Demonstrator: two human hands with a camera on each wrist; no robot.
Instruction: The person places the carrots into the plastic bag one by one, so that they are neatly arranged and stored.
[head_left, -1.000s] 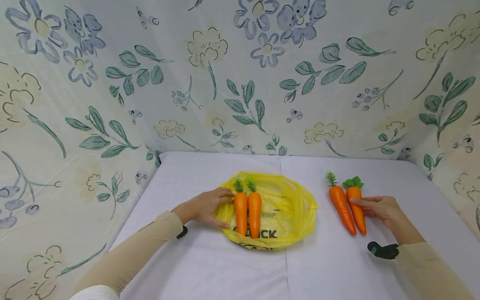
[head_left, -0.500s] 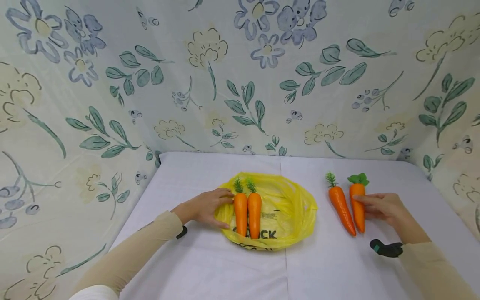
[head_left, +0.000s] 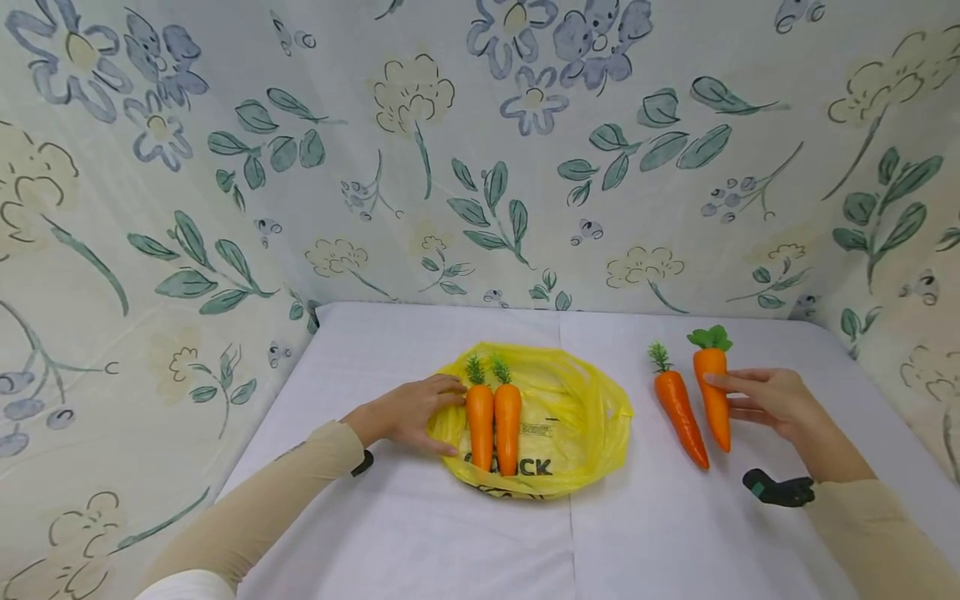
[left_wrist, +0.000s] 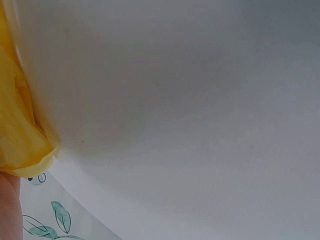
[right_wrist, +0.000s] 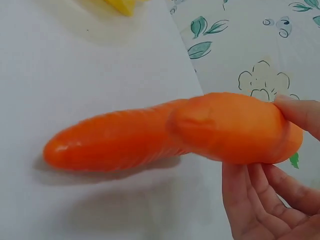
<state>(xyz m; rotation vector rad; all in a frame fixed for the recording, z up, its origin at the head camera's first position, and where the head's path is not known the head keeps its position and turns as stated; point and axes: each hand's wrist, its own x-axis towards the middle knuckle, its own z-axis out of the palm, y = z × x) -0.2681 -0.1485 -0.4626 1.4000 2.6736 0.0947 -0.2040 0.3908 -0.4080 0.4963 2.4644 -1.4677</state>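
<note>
My right hand [head_left: 776, 404] pinches a carrot [head_left: 713, 400] with broad green leaves between thumb and fingers. In the right wrist view this held carrot [right_wrist: 235, 130] overlaps another carrot [right_wrist: 110, 140] lying on the cloth. That second carrot [head_left: 681, 418], with a feathery green top, lies just left of the held one. My left hand [head_left: 412, 415] holds the left rim of an open yellow plastic bag [head_left: 600, 429]. Inside the bag, two carrots [head_left: 481, 425] lie side by side, feathery tops pointing away. In the left wrist view only a yellow bag edge [left_wrist: 22, 130] and part of a finger show.
A white cloth [head_left: 637, 542] covers the table, with a seam down its middle. Floral fabric [head_left: 480, 167] hangs behind and at both sides. A black strap [head_left: 778, 488] sits by my right wrist.
My right hand has taken the leafy carrot away from its neighbour, first slightly right, then up and away from me. The left hand, bag and other carrots have stayed put.
</note>
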